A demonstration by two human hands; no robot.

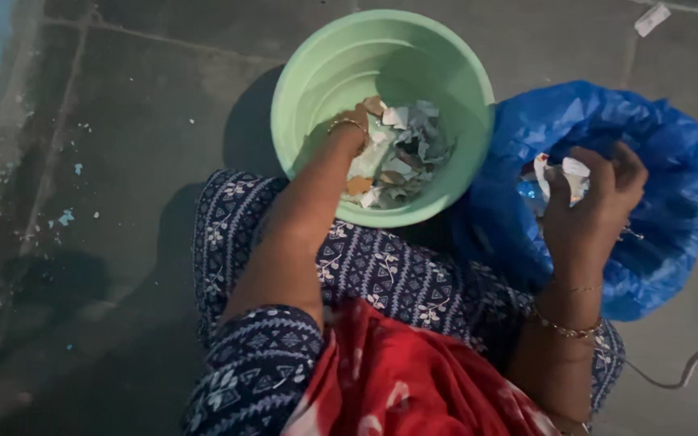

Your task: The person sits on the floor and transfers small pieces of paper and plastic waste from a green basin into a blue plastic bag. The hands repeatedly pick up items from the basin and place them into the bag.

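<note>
A pale green plastic basin (309, 73) sits on the floor in front of me, holding several torn scraps of paper and card (401, 153). My left hand (365, 125), with a bangle at the wrist, reaches down into the basin among the scraps; its fingers are buried in them. My right hand (595, 194) is closed around a bunch of white paper scraps (563, 173), held over the open mouth of a blue plastic bag (648, 145) to the right of the basin.
I sit on a grey tiled floor (139, 121) with small paper bits scattered at the left. A white scrap (652, 18) lies at the top right. A grey cable (688, 367) runs along the floor at the lower right. My patterned blue clothing and red cloth fill the bottom.
</note>
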